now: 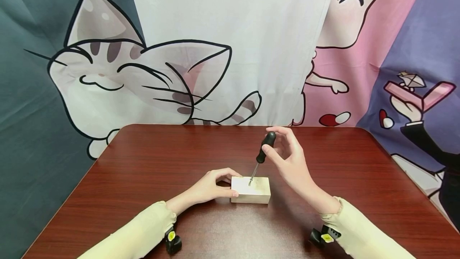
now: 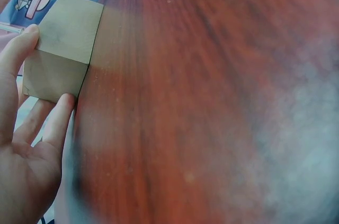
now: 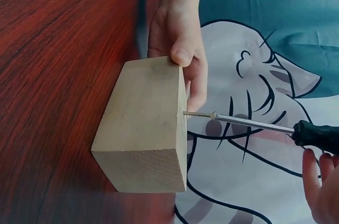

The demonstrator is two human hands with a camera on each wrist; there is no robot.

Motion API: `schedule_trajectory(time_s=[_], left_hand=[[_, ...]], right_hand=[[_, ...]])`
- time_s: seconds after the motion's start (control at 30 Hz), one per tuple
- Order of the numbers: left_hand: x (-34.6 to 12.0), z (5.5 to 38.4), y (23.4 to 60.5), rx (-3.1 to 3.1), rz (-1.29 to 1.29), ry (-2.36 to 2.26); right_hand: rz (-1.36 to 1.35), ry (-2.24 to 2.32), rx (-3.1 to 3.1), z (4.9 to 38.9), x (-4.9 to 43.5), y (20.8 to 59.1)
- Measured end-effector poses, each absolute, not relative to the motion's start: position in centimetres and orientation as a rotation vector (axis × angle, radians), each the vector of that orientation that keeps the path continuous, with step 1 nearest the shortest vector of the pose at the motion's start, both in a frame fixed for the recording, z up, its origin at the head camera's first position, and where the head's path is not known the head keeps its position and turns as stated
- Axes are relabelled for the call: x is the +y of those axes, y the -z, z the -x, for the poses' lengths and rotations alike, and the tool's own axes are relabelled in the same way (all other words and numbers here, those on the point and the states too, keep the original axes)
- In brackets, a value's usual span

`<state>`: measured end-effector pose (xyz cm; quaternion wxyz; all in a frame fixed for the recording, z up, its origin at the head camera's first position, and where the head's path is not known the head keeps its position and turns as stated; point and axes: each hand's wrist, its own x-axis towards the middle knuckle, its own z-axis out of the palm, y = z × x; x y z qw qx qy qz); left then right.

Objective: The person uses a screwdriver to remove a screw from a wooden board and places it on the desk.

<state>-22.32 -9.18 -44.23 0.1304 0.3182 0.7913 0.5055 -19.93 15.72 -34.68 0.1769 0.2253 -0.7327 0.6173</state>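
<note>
By the look of it, driving a screw into the block with a screwdriver. Probably at an early stage, to judge by the length of thread standing out of the wood; cannot tell how deep in.

Pinching the block at one end with the left hand, thumb on the near side, fingers on the far side, spread only to the block's width. Holding the screwdriver by its handle in the right hand, thumb and fingers loosely curved about it rather than balled into a fist. To find the block: look between the hands, flat on the table, against the left fingertips and lower than the right hand.

Seems to call next for twisting the handle with the right hand while pressing along the screw's line, and for bracing the block with the left. Could slip off the screw's head if tipped further, leaning as it does toward the right hand.

Working over reddish-brown, grained wood, with a pale sheen between the forearms. Facing a cloth backdrop beyond both hands, printed with a smiling cat past the left and a ring box past the right. Wearing pale sleeves.
</note>
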Motion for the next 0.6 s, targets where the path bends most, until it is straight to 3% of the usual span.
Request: schedule_trajectory(time_s=[0.17, 0.6], left_hand=[[-9.24, 22.33, 44.23, 2.299, -0.920, -1.468], [-9.15, 22.35, 44.29, 2.300, -0.920, -1.471]], right_hand=[[-0.566, -1.720, -2.091, 19.89, 15.64, 34.62], [-0.759, -1.742, -2.083, 19.97, 16.02, 34.48]])
